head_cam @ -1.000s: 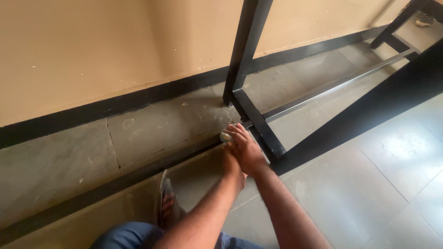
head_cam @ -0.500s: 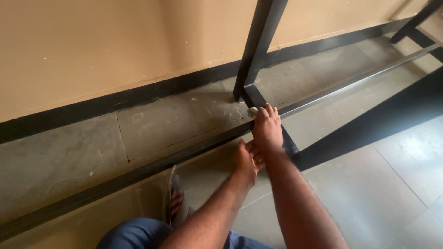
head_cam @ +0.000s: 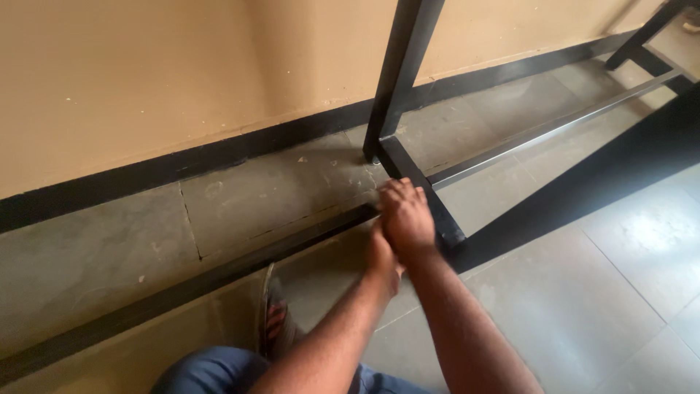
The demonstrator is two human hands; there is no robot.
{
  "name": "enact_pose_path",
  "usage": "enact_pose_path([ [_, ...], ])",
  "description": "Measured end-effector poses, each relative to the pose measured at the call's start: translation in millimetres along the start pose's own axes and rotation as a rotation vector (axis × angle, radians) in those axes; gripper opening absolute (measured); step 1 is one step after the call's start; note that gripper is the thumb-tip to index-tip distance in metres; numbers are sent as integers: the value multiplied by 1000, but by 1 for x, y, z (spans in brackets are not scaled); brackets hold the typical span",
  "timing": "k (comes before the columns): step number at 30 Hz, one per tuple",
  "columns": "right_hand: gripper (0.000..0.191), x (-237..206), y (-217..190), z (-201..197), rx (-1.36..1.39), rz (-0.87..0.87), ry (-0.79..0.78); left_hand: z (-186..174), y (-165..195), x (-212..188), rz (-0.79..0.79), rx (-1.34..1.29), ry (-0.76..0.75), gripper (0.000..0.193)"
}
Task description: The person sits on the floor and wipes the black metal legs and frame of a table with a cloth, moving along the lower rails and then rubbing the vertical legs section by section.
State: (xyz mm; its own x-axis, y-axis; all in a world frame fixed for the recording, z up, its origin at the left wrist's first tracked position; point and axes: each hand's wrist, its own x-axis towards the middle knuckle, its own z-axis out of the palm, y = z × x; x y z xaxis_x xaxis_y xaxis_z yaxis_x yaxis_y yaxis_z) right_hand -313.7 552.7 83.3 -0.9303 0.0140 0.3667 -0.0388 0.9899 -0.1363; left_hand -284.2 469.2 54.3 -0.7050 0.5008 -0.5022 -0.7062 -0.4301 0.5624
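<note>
Here, a person crouches on a floor of grey stone tiles, looking down at both forearms. At far left, a tan painted wall meets a black skirting band, and a dark raised strip runs across the floor. A foot in a worn sandal and a knee in blue cloth sit below. In the centre, the left hand lies mostly hidden under the right hand; its grip cannot be told. The right hand's fingers are curled close together, pressing down on the flat black metal foot bar of a tall black frame, whose upright leg rises just behind. A silver-edged lower rail stretches off right. Whether anything is pinched beneath cannot be seen. Rubbing this bar well likely calls for steady pressure along its length. Compared with half a second ago, the right hand has drawn back along the bar, nearer the left.
</note>
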Motion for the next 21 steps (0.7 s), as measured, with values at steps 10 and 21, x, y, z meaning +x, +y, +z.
enact_pose_path([
  [10,64,-7,8,-1,-168,285,48,-2,-10,9,-48,45,-125,73],
  [21,38,-35,3,-54,-680,310,-531,11,-31,-18,-233,353,-188,67],
])
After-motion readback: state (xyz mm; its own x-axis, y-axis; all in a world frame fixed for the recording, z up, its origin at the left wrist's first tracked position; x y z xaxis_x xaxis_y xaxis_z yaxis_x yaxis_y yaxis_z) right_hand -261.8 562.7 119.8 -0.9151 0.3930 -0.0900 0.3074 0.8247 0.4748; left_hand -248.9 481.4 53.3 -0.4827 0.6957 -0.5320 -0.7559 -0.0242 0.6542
